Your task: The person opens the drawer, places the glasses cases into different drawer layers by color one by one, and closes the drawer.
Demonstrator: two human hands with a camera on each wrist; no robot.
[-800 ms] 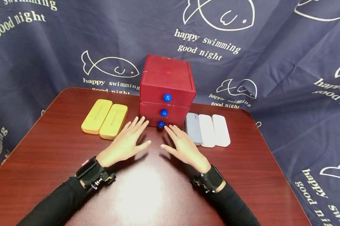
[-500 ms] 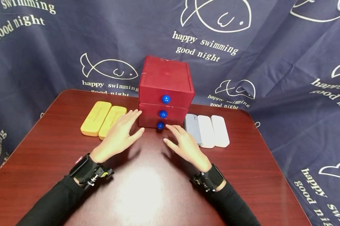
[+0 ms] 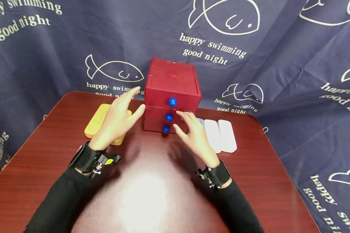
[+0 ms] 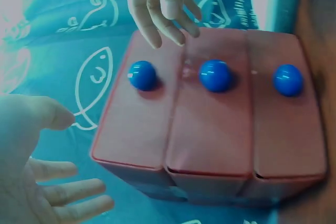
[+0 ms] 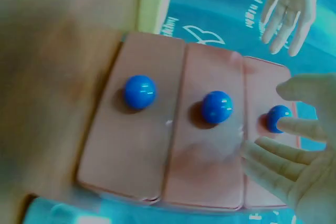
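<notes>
A red box [image 3: 171,81] with three drawers stands at the back middle of the table, each drawer with a blue knob. My left hand [image 3: 121,110] is raised beside the box's left side at the height of the top drawer, fingers straight and spread, holding nothing. My right hand [image 3: 191,127] hovers in front of the middle drawer, fingers loosely bent, just right of the middle knob [image 3: 169,117]. In the left wrist view the right hand's fingertips [image 4: 168,30] hang close to the box front near the top knob [image 4: 142,74]. The right wrist view shows my fingers [image 5: 278,161] beside the top knob [image 5: 278,118].
Two yellow cases [image 3: 97,121] lie left of the box, partly behind my left hand. Two white cases [image 3: 221,134] lie to its right, with a grey one mostly hidden by my right hand. The dark red table [image 3: 47,155] is ringed by a navy cloth [image 3: 294,64].
Both hands have lifted off the table and moved toward the box: the left up along its left side, the right up in front of the middle drawer.
</notes>
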